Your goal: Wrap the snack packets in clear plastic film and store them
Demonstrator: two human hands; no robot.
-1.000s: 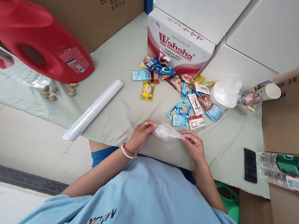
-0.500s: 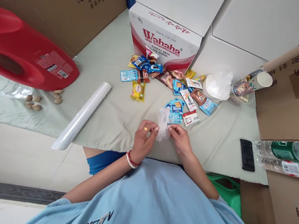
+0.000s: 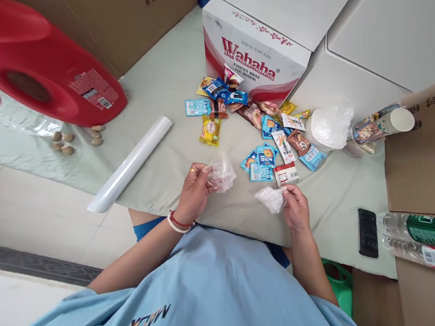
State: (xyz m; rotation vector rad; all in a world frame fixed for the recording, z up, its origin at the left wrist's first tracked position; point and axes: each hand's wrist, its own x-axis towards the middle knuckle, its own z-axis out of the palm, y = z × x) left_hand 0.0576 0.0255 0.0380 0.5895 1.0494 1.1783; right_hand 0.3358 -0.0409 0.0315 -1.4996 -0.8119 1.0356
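Observation:
My left hand (image 3: 196, 189) pinches a crumpled clear plastic film piece (image 3: 224, 175), which fans out to its right above the cloth. A second crumpled clear film piece (image 3: 271, 198) is pinched between the fingertips of my right hand (image 3: 295, 205) and hangs to the left. A gap separates the two films. Just beyond them lie blue snack packets (image 3: 265, 157) and a red-and-white packet (image 3: 287, 174). A white bowl (image 3: 313, 133) at the right holds more bunched clear film (image 3: 333, 126).
Other wrapped snacks (image 3: 229, 95) are heaped against a Wahaba-style water carton (image 3: 249, 59). A white roll (image 3: 131, 163), brown nuts (image 3: 67, 142) and a red jug (image 3: 65, 73) occupy the left. On the right are a paper cup (image 3: 402, 121), a phone (image 3: 368, 233) and water bottles (image 3: 425, 229).
My hands, together at one bunch of film half a second ago, have moved apart, left and right. Each now has its own piece of film. The view has shifted slightly.

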